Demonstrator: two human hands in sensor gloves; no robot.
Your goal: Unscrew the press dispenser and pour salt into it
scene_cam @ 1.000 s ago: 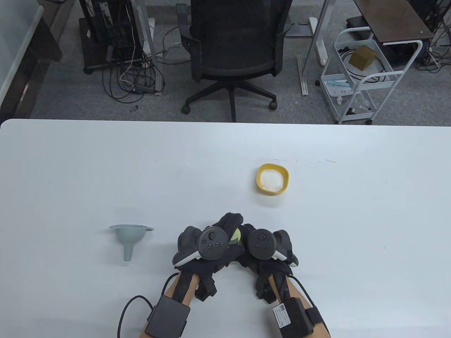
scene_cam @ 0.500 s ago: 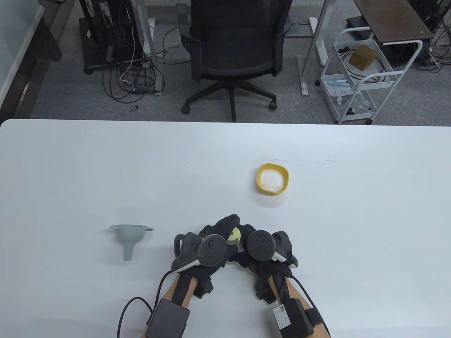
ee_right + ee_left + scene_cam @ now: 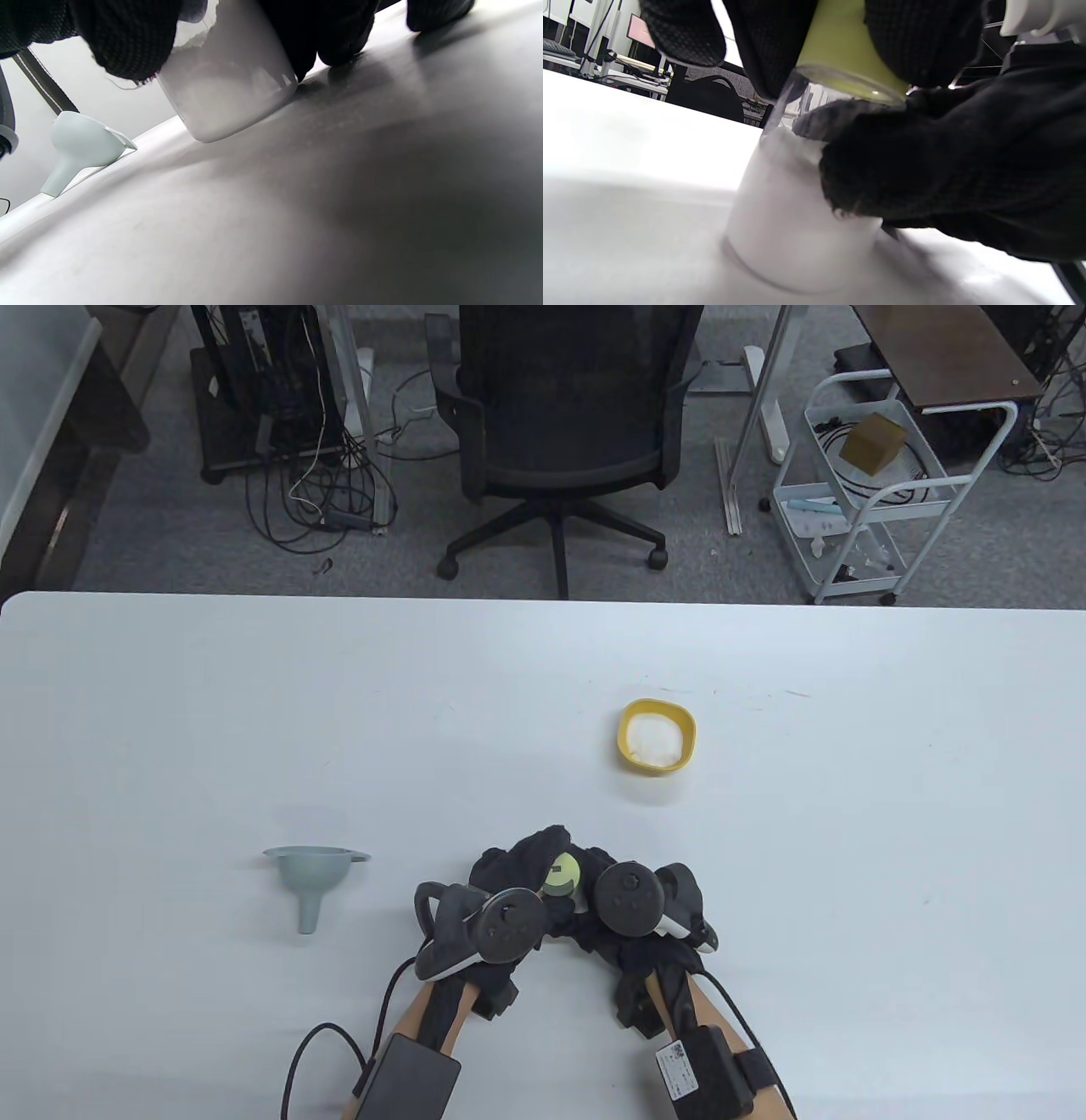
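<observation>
An office with a black swivel chair (image 3: 556, 432) and a white wire trolley (image 3: 865, 492) lies beyond a white table (image 3: 170, 729). Near the middle of the table's front edge stands the press dispenser (image 3: 797, 203), a clear jar already partly filled with white grains, topped by a yellow-green cap (image 3: 844, 55). The left hand (image 3: 501, 899) wraps over and grips that cap from above, while the right hand (image 3: 645, 899) clasps the jar body and holds it against the table. The unscrewing appears to be in hand, with the cap apparently seated on the jar. A grey funnel (image 3: 310, 882) lies on its side towards the front left, well apart from the hands, and a yellow bowl of salt (image 3: 655, 734) sits farther back, right of centre. Next, the cap likely needs more turns before lifting off; then the funnel must go into the mouth.
</observation>
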